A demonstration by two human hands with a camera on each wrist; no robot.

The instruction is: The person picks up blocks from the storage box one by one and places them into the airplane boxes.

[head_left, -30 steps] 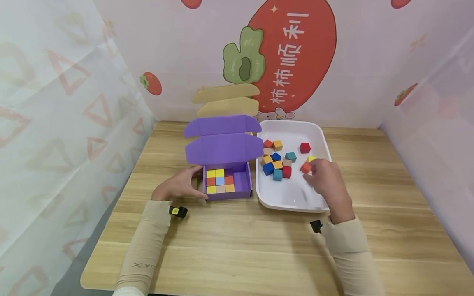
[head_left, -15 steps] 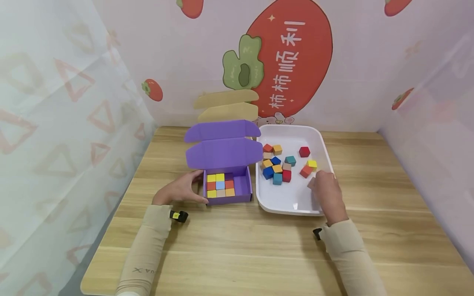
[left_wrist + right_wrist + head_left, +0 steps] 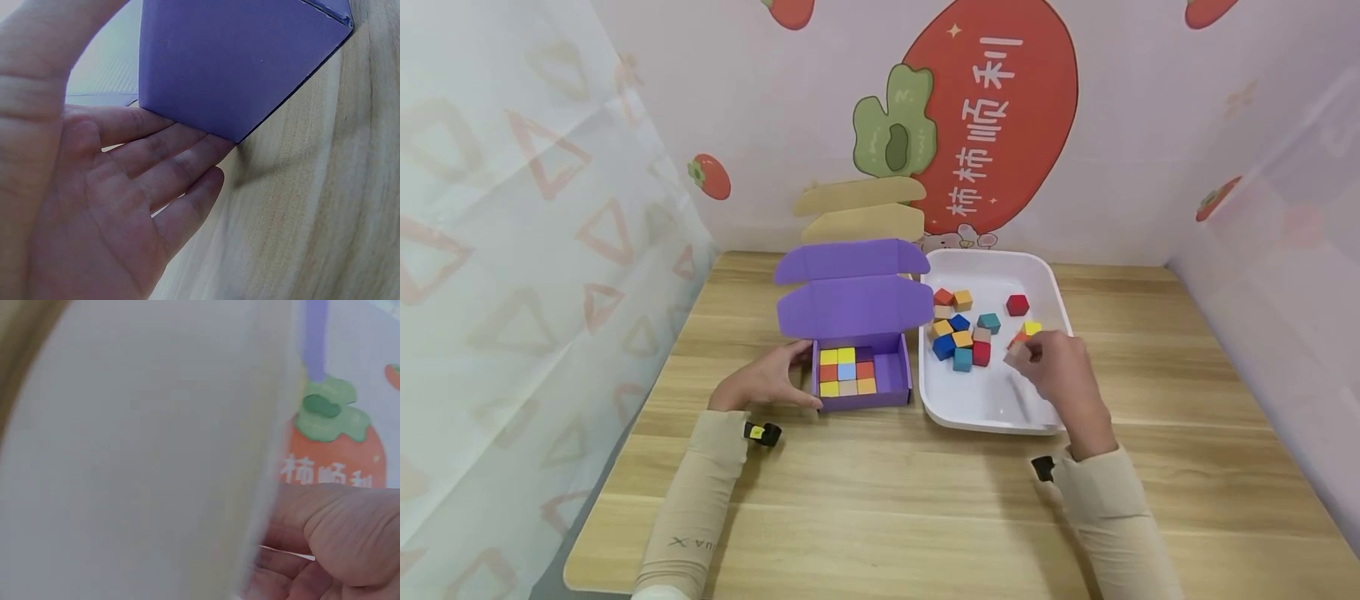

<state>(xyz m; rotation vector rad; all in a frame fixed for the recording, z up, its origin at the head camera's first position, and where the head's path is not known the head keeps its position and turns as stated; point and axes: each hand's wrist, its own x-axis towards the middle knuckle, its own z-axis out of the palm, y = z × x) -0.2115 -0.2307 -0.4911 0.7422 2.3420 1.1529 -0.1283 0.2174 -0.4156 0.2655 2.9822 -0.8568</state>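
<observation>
In the head view, my left hand (image 3: 763, 382) holds the left end of an open purple cardboard box (image 3: 850, 402), thumb at the front corner and fingers toward the back. The left wrist view shows those fingers (image 3: 169, 162) against the lower edge of the box's end wall. Rows of coloured cubes (image 3: 847, 372) fill the left and middle of the box. Above the white tray (image 3: 977, 414), my right hand (image 3: 1066, 377) pinches a small plain-wood cube (image 3: 1016, 355), partly hidden by its fingers. The right wrist view is blurred and does not show that cube.
Several loose cubes (image 3: 962, 338) lie in the tray, mostly on its left side. A red cube (image 3: 1017, 305) and a yellow cube (image 3: 1033, 328) sit farther right. The box's purple lid (image 3: 853, 302) stands raised behind it. A yellow lid (image 3: 865, 222) rises farther back.
My right hand first moved toward the tray's near right side, where the plain-wood cube showed at its fingertips. Since then it has moved up and left with that cube. My left hand has stayed put.
</observation>
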